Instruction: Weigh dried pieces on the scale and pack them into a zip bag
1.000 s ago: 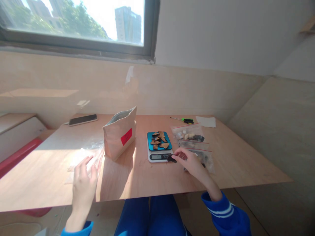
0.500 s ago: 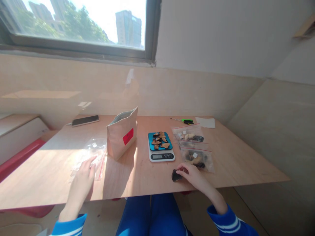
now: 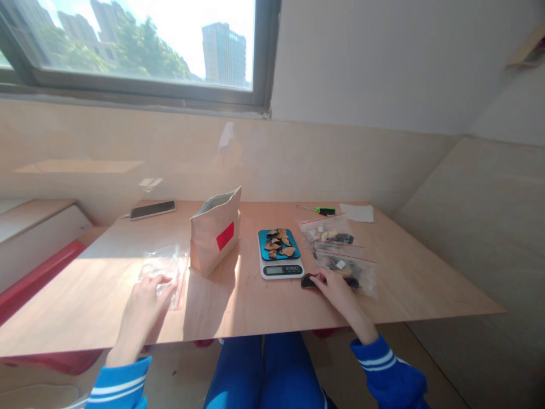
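My right hand pinches a dark, curved, dried-looking piece between thumb and fingers, just in front of the kitchen scale. On the scale's blue plate lie several brown, dark-edged dried pieces. Right beside that hand is a clear zip bag with pale and dark pieces inside; the hand covers part of it. My left hand rests on flat clear plastic zip bags, fingers curled with the thumb close to the index finger, closed on the plastic. A tan stand-up pouch with a red label stands open-topped between hand and scale.
Another filled zip bag lies behind the first. Farther back are a green-and-black screwdriver and a white paper. A phone lies at the back left. The table's front edge runs close under both forearms.
My right hand has carried the dark piece slightly away from me, closer to the scale's front. My left hand has shifted a little to the right over the clear bags, its fingers more curled.
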A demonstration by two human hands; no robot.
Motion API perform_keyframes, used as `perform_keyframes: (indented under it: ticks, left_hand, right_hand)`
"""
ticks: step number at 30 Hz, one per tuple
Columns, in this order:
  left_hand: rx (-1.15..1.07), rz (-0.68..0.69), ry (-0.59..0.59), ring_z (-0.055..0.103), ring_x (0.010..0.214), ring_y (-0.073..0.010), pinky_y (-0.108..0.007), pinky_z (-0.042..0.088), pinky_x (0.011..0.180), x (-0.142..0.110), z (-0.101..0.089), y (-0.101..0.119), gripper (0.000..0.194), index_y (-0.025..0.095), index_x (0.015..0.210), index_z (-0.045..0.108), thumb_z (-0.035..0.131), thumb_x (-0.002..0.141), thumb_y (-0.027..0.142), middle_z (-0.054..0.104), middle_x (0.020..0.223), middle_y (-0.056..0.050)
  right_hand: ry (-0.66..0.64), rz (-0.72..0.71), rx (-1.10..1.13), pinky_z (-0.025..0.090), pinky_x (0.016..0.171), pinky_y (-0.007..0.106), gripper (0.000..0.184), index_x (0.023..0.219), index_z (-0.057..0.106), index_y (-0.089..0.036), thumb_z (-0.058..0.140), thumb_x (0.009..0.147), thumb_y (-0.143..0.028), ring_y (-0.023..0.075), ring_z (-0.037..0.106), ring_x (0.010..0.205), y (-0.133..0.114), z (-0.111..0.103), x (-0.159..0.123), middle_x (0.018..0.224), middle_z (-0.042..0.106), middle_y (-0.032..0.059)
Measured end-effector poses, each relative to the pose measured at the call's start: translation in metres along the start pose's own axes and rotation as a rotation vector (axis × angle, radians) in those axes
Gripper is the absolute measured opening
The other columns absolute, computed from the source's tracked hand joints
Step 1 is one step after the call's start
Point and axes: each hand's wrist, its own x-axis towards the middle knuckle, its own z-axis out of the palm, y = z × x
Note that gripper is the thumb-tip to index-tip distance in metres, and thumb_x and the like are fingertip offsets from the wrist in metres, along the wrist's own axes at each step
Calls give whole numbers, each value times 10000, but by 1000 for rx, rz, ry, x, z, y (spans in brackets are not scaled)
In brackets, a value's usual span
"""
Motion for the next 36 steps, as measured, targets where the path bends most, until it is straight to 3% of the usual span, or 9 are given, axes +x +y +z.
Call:
perform_keyframes:
  ticks: [3,6,12,15,18,21,27,31,36]
  left_hand:
    - [155,-1,-109,629,888,-317,-402,495,772,-4,0,-6,256,209,755,663,472,787,377,718,888,-120]
    - [252,-57,-68,593,1009,-349,-469,479,846,-10,0,-7,263,201,785,614,455,834,404,685,1048,-143]
    - [157,-133,343,564,1133,-320,-518,413,988,-37,2,48,142,199,838,513,500,867,337,645,1139,-134]
    - [45,2,516,573,1151,-300,-496,435,981,-60,15,96,85,202,815,508,568,846,254,634,1146,-147]
    - [-112,242,432,595,1146,-289,-454,480,929,-82,30,133,139,202,830,524,639,786,137,612,1179,-147]
    - [-266,318,330,558,1210,-286,-452,472,940,-92,39,149,157,216,866,538,617,795,100,623,1195,-114]
    - [-550,173,42,608,1109,-202,-355,516,894,-89,39,141,292,226,1179,546,447,917,141,619,1210,-92]
    - [-615,189,-48,598,1071,-196,-302,532,808,-82,42,138,403,242,1293,502,538,894,193,562,1296,-96]
    - [-631,173,-60,576,708,-126,-255,502,667,-69,47,145,315,240,1169,597,614,855,214,645,858,-3]
  right_hand:
    - [6,-4,0,473,751,353,227,854,652,-167,493,875,-328,245,649,809,3,-1,3,842,695,80]
    - [31,-31,0,484,755,357,220,890,641,-172,478,885,-320,245,647,815,2,-2,1,846,688,79]
    - [174,-59,-38,485,749,364,244,994,616,-188,435,925,-336,267,638,890,-55,-2,-17,990,655,116]
    - [-7,-241,228,470,816,330,279,1082,598,-222,390,967,-368,214,613,938,-116,2,-34,1022,642,72]
    - [-177,-292,507,476,716,279,301,1137,568,-237,410,963,-425,156,602,801,-166,7,-47,1038,644,42]
    - [-206,-247,705,470,650,255,282,1040,588,-215,425,955,-430,139,602,718,-187,11,-52,877,653,15]
    - [-172,-138,780,439,627,251,224,879,645,-185,536,899,-379,139,610,676,-177,18,-47,767,680,9]
    - [-185,-92,843,385,575,244,255,718,604,-171,665,802,-404,121,537,602,-166,17,-42,649,613,-18]
    - [-236,-107,876,384,594,249,285,736,580,-178,633,824,-443,117,515,609,-158,12,-34,635,552,-31]
